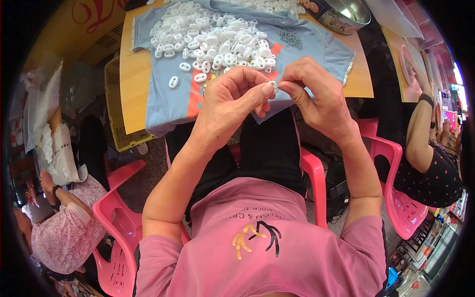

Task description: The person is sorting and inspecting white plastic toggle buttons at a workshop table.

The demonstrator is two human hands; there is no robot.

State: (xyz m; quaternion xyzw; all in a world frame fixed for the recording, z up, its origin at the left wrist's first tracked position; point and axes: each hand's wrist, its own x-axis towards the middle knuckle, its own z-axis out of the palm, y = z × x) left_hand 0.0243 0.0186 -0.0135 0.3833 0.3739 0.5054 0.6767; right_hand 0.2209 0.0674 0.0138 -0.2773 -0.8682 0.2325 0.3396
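Here, in the head view, both hands meet just in front of the near edge of a wooden table (pixel 132 89). The left hand (pixel 232 96) is curled, its thumb and forefinger pinched on a small white plastic piece (pixel 273 87) held between the two hands. The right hand (pixel 316 96) comes in from the other side, its fingertips closed on the same piece, so the two hands touch at that point. The piece is mostly hidden by the fingers, and its shape cannot be told.

Beyond the hands, a light blue shirt (pixel 168 99) lies spread over the table, and a heap of white oval two-holed pieces (pixel 213 42) rests on it, a few lying apart toward the left. A metal bowl (pixel 346 15) stands at the far right of the table. The person sits on a pink plastic chair (pixel 316 178). Another person's arm (pixel 420 133) shows at the right, well apart, and a person in a patterned pink sleeve (pixel 64 232) sits at the lower left.
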